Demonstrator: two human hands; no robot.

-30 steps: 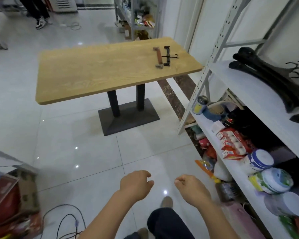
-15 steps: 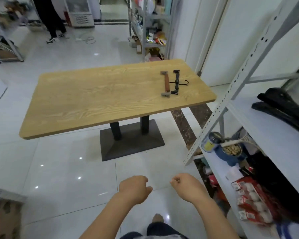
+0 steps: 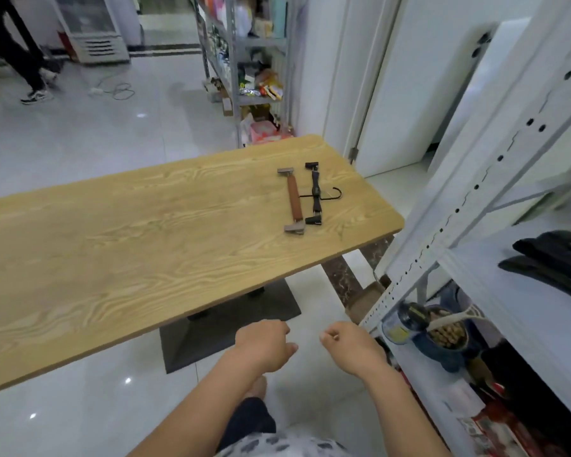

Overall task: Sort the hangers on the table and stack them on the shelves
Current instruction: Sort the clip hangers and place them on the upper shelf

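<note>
Two clip hangers lie side by side near the right end of the wooden table (image 3: 129, 258): a brown one with grey clips (image 3: 292, 201) and, to its right, a black one with a hook (image 3: 316, 194). Black hangers (image 3: 554, 262) are stacked on the white shelf (image 3: 495, 291) at the right. My left hand (image 3: 264, 344) and my right hand (image 3: 350, 347) hang low in front of me, below the table's near edge. Both are loosely curled and hold nothing.
The shelf's perforated upright (image 3: 442, 232) stands just right of the table corner. Cans and a bowl of snacks (image 3: 442, 334) fill the lower shelf. Another stocked rack (image 3: 254, 61) is behind the table. A person's legs (image 3: 17, 54) are at the far left.
I have come closer to the table, so it and the two hangers look larger and nearer. My hands keep their curled pose in front of me.
</note>
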